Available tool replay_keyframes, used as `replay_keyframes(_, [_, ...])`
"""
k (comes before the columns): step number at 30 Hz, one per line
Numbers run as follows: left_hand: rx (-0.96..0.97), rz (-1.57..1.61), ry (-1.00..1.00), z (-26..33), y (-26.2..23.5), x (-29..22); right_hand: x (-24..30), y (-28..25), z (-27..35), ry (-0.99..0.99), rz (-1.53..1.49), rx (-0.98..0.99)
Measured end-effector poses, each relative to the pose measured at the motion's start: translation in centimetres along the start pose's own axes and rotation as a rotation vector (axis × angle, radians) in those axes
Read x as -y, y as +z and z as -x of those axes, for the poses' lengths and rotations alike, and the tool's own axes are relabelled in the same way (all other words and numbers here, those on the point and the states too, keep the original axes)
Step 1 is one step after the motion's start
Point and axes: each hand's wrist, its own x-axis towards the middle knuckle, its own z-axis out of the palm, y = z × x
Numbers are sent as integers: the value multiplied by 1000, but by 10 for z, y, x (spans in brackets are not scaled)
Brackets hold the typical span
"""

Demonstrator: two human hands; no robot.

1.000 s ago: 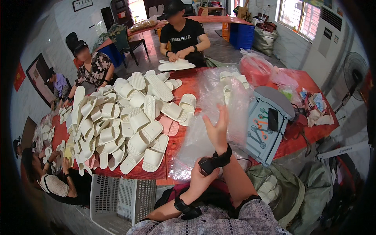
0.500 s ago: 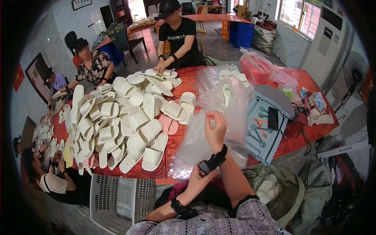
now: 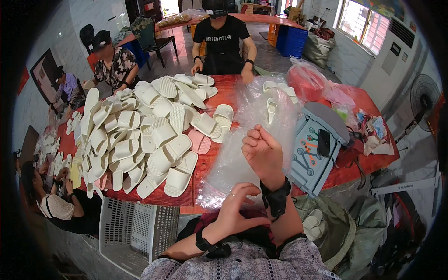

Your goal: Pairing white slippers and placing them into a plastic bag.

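My left hand (image 3: 237,210) is open, with its thumb and fingers apart, just beside the black wrist device (image 3: 276,198) strapped on my right wrist. My right hand (image 3: 263,151) is raised over clear plastic bags (image 3: 224,175) with its fingers curled in, and I see nothing in them. Another black device (image 3: 208,245) is strapped round my left wrist. To the left, a big heap of cream slippers (image 3: 163,133) covers the red table (image 3: 203,193). A pink slipper (image 3: 200,141) lies at the heap's right edge.
A grey-blue board (image 3: 303,154) with a phone (image 3: 324,142) on it lies to the right. Below the table edge stand a grey crate (image 3: 140,228) and an open sack (image 3: 343,233) holding slippers. A co-worker (image 3: 221,39) sits across the table; others are at the left.
My left hand has come off the device on my right wrist, and its fingers have spread. My right forearm has turned. The co-worker opposite has drawn back from the heap and moved a hand rightward.
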Motion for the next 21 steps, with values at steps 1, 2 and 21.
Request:
replay_keyframes(1, [-46, -153, 43, -1, 3, -5, -1, 2, 0, 3, 1, -2])
replay_keyframes(2, [-49, -153, 43, 1, 6, -2, -3, 5, 0, -7, -26, -29])
replay_keyframes(21, [12, 573, -449, 15, -1, 50, 10, 24, 24, 175, -763, -200])
